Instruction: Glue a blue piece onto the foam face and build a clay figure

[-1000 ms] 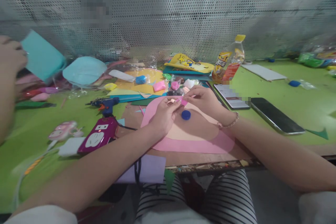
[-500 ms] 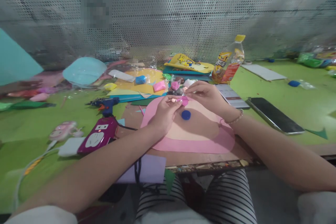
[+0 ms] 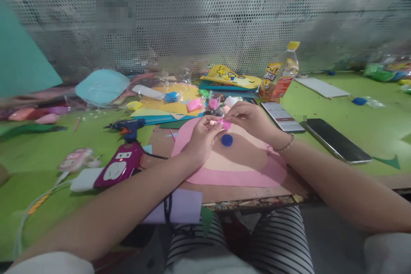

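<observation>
My left hand (image 3: 201,140) is closed, its thumb and fingertips pinching a small magenta piece of soft modelling clay (image 3: 226,125). My right hand (image 3: 255,123), with a beaded bracelet at the wrist, pinches the far side of the same clay. Both hands hover over a rounded pink sheet (image 3: 272,177) with a beige shape (image 3: 244,160) on top. On the beige shape, just below the fingers, lies a round blue disc (image 3: 227,140). My fingers partly cover the clay, so its full form is hidden.
A hot glue gun (image 3: 131,127) and a purple power socket (image 3: 121,165) with cables lie left. Bagged clay, including a pink pack (image 3: 194,105), sits behind the hands. A bottle (image 3: 280,75), a lit phone (image 3: 282,116) and a dark phone (image 3: 337,140) are right.
My right hand's fingers have come down slightly against the magenta clay; my left hand stays nearly still. At the far left, the teal sheet has shifted right and lower.
</observation>
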Available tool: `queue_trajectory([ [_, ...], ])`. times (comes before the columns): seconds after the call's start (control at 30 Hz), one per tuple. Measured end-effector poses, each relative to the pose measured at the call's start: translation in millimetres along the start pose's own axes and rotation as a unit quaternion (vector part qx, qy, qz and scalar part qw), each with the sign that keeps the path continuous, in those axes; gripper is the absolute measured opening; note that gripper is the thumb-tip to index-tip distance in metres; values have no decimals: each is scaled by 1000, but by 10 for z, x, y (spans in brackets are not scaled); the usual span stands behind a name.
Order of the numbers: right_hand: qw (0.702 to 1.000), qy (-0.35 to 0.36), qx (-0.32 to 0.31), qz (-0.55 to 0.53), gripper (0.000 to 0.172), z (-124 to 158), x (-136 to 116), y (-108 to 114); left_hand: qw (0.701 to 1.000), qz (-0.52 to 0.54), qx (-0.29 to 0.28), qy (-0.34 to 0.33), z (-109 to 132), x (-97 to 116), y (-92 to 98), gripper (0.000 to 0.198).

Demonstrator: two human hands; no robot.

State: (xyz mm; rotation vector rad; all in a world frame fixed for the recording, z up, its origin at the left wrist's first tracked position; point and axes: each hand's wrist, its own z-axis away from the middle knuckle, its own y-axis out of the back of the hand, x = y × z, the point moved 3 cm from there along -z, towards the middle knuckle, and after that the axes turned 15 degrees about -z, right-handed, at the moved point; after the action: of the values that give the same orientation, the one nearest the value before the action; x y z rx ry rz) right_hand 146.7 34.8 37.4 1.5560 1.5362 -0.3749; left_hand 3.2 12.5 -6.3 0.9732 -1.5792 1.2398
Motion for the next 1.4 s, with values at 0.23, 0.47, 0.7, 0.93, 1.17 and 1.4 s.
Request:
queue_trajectory([
  [0.23,999,39,33,5,19,9,-17,28,999,-12,45,-18,-5,6,24,24],
  [0.47,986,157,-15,58,10,62,-125,-29,997,9,74,-1,-32,-27,71,24],
  [0.7,989,125,7,83,9,66,-95,-85,996,62,22,64,-34,-52,49,16],
  [0.93,986,143,-12,82,11,76,-124,-79,992,87,18,91,-42,-63,53,11],
  [1.17,975,187,-18,118,12,91,-152,-72,993,81,11,87,-32,-58,42,14],
  [1.4,970,194,-28,141,13,80,-127,-69,995,72,11,69,-7,-27,29,18],
])
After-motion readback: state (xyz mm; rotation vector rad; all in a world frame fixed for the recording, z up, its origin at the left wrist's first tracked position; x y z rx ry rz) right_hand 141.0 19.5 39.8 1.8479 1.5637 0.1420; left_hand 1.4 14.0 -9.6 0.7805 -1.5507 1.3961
